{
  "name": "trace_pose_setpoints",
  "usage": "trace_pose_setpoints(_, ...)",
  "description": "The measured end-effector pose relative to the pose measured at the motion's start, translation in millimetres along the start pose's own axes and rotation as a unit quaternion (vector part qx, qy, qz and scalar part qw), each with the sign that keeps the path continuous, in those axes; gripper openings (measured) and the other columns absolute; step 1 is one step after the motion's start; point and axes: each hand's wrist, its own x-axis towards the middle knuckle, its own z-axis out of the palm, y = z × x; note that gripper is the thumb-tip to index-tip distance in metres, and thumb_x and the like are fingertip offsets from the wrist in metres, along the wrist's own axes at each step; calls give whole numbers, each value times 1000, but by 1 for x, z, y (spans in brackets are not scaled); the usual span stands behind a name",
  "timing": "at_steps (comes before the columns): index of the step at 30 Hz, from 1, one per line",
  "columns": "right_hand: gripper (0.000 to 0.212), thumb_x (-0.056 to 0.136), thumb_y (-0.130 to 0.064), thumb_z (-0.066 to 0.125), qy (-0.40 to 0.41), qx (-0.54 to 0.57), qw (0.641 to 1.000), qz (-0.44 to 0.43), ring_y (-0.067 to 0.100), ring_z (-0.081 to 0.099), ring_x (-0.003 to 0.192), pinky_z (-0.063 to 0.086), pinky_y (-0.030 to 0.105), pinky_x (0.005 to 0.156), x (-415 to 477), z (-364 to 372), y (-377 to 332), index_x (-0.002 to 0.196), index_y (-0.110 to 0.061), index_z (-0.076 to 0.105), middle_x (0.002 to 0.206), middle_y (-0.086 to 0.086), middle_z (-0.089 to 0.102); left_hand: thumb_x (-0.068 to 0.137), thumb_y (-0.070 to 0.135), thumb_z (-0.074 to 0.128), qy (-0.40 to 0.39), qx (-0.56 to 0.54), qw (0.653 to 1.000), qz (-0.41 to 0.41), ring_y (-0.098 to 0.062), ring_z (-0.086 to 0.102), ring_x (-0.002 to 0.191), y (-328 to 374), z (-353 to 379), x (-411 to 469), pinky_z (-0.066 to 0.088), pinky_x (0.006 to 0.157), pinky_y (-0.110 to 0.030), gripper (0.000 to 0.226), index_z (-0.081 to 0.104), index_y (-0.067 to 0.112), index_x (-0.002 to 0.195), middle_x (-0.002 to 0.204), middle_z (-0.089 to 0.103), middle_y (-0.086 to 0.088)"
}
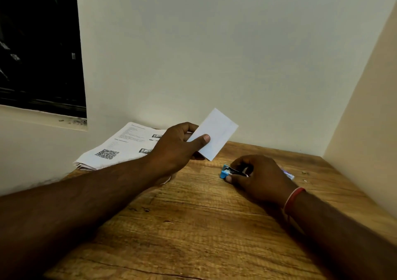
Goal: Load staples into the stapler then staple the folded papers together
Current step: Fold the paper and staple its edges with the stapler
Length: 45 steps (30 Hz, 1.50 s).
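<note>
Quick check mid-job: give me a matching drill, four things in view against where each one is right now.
Things:
1. folded paper
2. stapler
3. printed sheets
4. red band

Places:
A. worn just behind the right hand
B. on the table, gripped by the right hand
C. lying at the table's far left, by the wall
D. pinched in the left hand, raised off the table

Pairs: 1-D, 2-B, 3-C, 4-A
</note>
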Motion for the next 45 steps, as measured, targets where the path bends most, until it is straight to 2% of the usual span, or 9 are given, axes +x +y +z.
trace_pose_setpoints(5,48,84,-37,94,58,271,960,-34,3,75,102,63,31,90,-9,-4,-22,127,-41,74,112,-15,80,102,21,79,-28,-37,997,-56,-30,80,106,5,3,-3,68,76,-35,27,71,12,126,123,80,-16)
trace_pose_setpoints(9,101,74,-28,102,127,204,964,-115,3,62,124,59,24,93,-12,-5,-22,158,-47,47,151,-19,53,111,13,66,-91,-148,975,-136,-24,69,81,7,8,-7,67,76,-41,23,68,5,132,120,71,-19)
trace_pose_setpoints(13,37,85,-24,93,173,178,945,-211,12,58,139,55,36,106,-8,-7,-16,117,-36,79,151,-15,61,115,11,56,-149,-118,971,-144,-16,57,58,7,9,-13,64,70,-41,22,72,3,128,85,67,-11)
trace_pose_setpoints(16,12,95,-25,83,130,273,938,-171,10,74,112,61,42,96,-10,-8,-21,107,-27,81,114,-11,81,115,16,56,-151,-20,984,-92,-26,75,83,11,9,-18,68,86,-46,27,79,13,128,103,81,-12)
trace_pose_setpoints(19,11,99,-24,78,89,404,905,-103,7,78,94,62,28,79,-12,-10,-26,109,-21,82,101,-4,85,115,25,56,-117,1,992,-55,-36,79,111,13,8,-17,66,100,-54,30,83,16,123,120,84,-13)
trace_pose_setpoints(25,12,102,-15,75,75,476,874,-61,5,81,92,61,19,73,-14,-12,-29,112,-16,81,103,-4,87,111,32,62,-87,-75,993,-30,-30,76,93,17,1,-15,63,90,-49,33,83,8,102,104,81,-19)
trace_pose_setpoints(31,10,101,-18,76,75,454,886,-61,6,81,93,61,20,72,-14,-10,-29,110,-21,81,102,-6,86,102,7,75,-87,-50,995,-2,-22,81,94,15,5,-19,66,84,-34,5,78,3,102,100,84,-14)
trace_pose_setpoints(39,9,100,-23,78,79,407,907,-71,9,81,99,65,27,75,-14,-7,-27,108,-26,80,103,-8,85,103,10,74,-74,-36,997,14,-22,81,92,15,8,-17,66,81,-30,17,78,9,87,101,84,-17)
trace_pose_setpoints(45,6,99,-26,80,87,370,921,-82,14,81,99,69,36,81,-14,-5,-26,103,-31,81,103,-6,84,102,18,79,-59,27,997,36,-37,82,104,11,5,-15,66,94,-50,12,83,11,92,99,86,-13)
